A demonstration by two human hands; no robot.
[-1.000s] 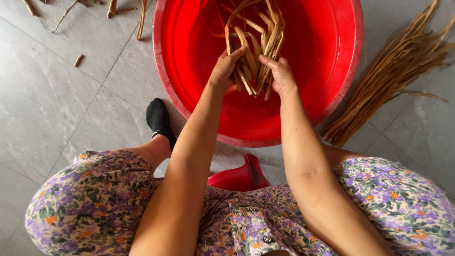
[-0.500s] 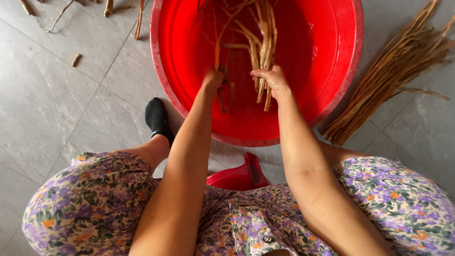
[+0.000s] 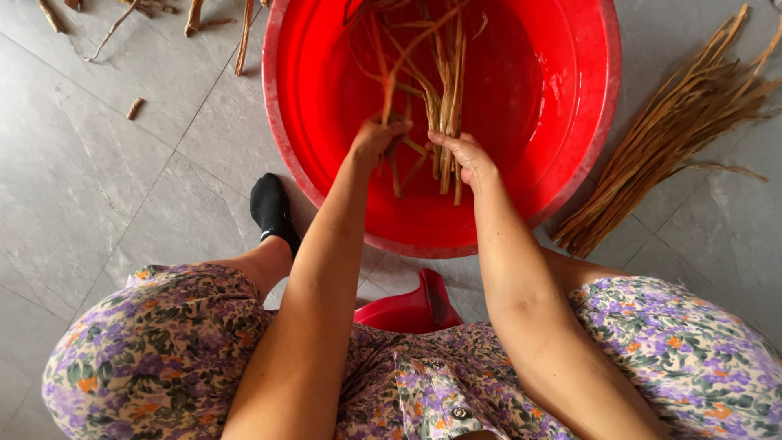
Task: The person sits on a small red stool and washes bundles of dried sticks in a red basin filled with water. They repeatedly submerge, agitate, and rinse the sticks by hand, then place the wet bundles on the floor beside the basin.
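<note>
- Inside the red basin (image 3: 570, 171), near its front wall: left hand (image 3: 373, 140) closed around a few tan plant strips (image 3: 444, 90), fingers curled tight.
- Just beside it in the basin: right hand (image 3: 466, 156), fingers together, pinching more of the same strips.
- Right of the basin, on the grey floor tiles (image 3: 106, 187): a loose bundle of dry strips (image 3: 668, 138).
- Left of the basin: a black-socked foot (image 3: 272, 208).
- Beyond the basin's left rim: scattered stem scraps (image 3: 195, 16).

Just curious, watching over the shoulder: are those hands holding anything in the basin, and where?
Both hands grip long tan plant strips near their lower ends, left hand and right hand, inside the round red plastic basin.
</note>
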